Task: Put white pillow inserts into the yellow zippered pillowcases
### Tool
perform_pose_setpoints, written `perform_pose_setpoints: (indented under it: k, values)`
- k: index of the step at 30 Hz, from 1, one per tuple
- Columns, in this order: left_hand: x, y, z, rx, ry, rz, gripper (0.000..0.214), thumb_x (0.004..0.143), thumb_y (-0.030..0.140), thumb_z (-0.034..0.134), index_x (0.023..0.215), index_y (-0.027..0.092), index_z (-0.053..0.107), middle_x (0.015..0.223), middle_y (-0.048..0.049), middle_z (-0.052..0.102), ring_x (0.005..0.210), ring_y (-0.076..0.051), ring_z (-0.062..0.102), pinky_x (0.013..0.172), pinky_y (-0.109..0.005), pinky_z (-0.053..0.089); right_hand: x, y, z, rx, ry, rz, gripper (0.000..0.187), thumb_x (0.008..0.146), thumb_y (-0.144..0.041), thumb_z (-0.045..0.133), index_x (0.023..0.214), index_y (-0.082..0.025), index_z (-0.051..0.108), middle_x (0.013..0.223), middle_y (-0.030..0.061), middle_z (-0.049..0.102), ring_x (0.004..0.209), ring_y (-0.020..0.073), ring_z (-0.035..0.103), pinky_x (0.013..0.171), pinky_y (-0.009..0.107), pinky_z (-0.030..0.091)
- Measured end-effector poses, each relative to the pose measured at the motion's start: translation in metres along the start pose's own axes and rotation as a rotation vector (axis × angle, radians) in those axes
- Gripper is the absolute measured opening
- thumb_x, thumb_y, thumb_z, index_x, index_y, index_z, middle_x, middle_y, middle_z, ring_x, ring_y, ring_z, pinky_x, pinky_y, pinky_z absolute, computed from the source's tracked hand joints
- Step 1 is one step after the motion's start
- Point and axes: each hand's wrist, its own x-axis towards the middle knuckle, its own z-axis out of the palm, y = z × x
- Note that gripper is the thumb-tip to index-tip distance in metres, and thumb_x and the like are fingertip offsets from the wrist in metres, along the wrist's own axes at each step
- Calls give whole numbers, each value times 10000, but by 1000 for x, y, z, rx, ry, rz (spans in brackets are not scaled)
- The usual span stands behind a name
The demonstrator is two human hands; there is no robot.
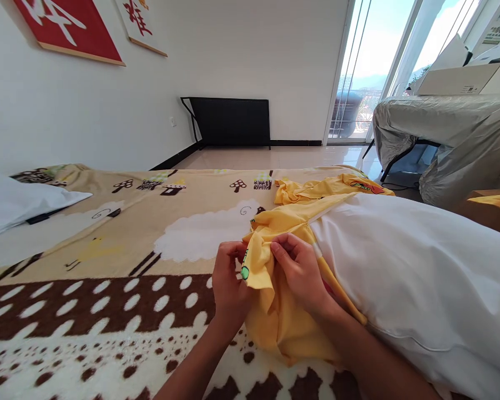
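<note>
A yellow pillowcase (291, 328) with small printed figures lies bunched around the left end of a large white pillow (416, 261). The far part of the yellow cloth spreads beyond the pillow's end, crumpled on the blanket. My left hand (231, 280) pinches the loose edge of the pillowcase, its fingertips partly behind a fold. Close beside it, my right hand (298, 269) grips the same cloth between thumb and fingers. A raised flap of fabric stands between the two hands. The pillow's right end runs out of view.
A patterned blanket (108, 239) in beige, brown and white covers the bed. Another white pillow (20, 203) rests at the left. A folded black frame (233, 122) leans on the far wall. At right stand a plastic-covered table (441, 119) and a cardboard box (462, 80).
</note>
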Motion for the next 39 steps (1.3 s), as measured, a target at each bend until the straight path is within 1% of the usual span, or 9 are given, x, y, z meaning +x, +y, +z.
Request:
perform_pose_setpoints:
  k: [2,5,8,15,21,27,32,35,39]
  values:
    - [-2,0,-1,91,43,173,213,701,143,643,878,192,535,811,-2,536,713,-132,520,621,-237,442,0,-2,0,4,1,14,181,801,-332,588,766,-155,590,702,0,587,659,109,529,617,221,438]
    - [-5,1,-5,1,-78,307,145,794,108,506,912,175,560,833,-44,565,735,-151,536,628,-267,449,-1,-6,1,-14,4,-10,162,804,-312,589,773,-153,604,717,6,613,679,114,559,640,222,460]
    - [-6,4,-7,-21,-151,391,196,850,174,397,937,146,569,913,-119,584,839,-217,557,675,-340,464,-3,-6,1,-23,22,-34,143,810,-294,586,773,-158,605,725,6,626,678,111,572,640,217,473]
    - [-3,19,-7,294,-89,565,436,811,481,530,1072,132,522,908,-111,570,834,-256,548,681,-366,456,-5,-6,1,-2,1,-56,127,796,-292,621,795,-166,603,742,0,635,692,112,595,651,215,501]
    - [-2,30,-10,346,-76,270,9,835,186,539,841,192,539,691,-3,559,652,-157,539,673,-275,432,-8,-6,3,-69,-25,-118,89,784,-261,620,802,-174,615,776,11,658,728,130,622,702,248,528]
    - [4,37,-18,294,-147,41,104,824,272,571,756,194,564,671,3,591,636,-153,548,668,-269,429,-10,-5,2,-144,-27,-184,87,789,-257,617,823,-178,633,821,25,676,761,144,632,730,271,528]
    - [13,37,-27,91,-358,-228,209,820,394,575,803,185,588,724,-8,629,654,-160,574,627,-256,449,-10,-6,0,-171,-16,-187,95,795,-271,623,812,-178,632,797,21,679,742,140,632,715,263,518]
    - [17,37,-31,-23,-447,-275,225,801,401,599,846,181,620,760,-16,658,685,-169,592,625,-250,464,-10,-5,0,-179,-12,-187,91,799,-269,616,806,-178,622,778,16,671,731,138,625,694,256,512]
    - [18,38,-32,-24,-458,-300,185,773,349,625,849,181,621,698,-5,639,652,-169,576,609,-256,460,-11,-6,1,-182,-6,-194,90,809,-268,600,809,-178,604,776,16,659,719,133,615,682,252,506]
